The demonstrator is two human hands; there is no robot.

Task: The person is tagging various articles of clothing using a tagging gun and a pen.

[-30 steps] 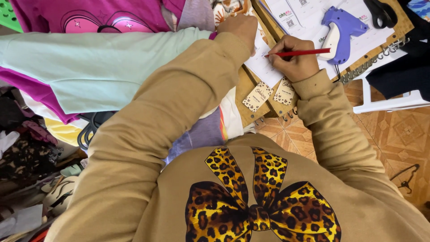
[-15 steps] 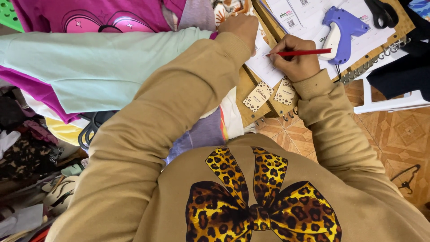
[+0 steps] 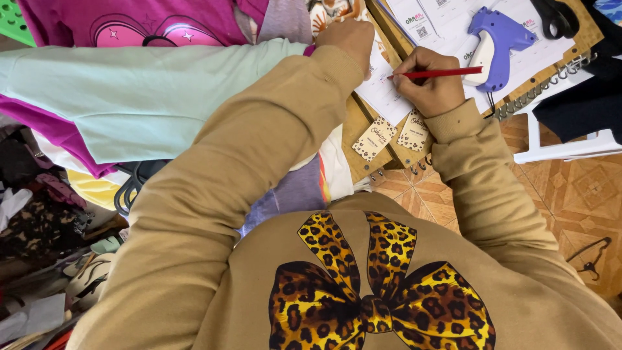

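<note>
- Nearest me is my tan sweatshirt [image 3: 337, 259] with a leopard-print bow [image 3: 382, 291] on the chest.
- Two spotted tags [image 3: 393, 135] lie on the wooden counter [image 3: 353, 133], just below my right hand [image 3: 433, 83].
- My right grip is closed around a red pencil [image 3: 440, 72], its tip touching the white paper [image 3: 387, 96] on the counter.
- My left hand [image 3: 353, 37] rests flat at the paper's edge, holding nothing that I can see.
- A mint green shirt [image 3: 129, 91] lies to my left over pink clothes [image 3: 129, 23].
- Just beyond the pencil sits a purple tagging gun [image 3: 495, 45]; black scissors [image 3: 556, 16] lie farther off.
</note>
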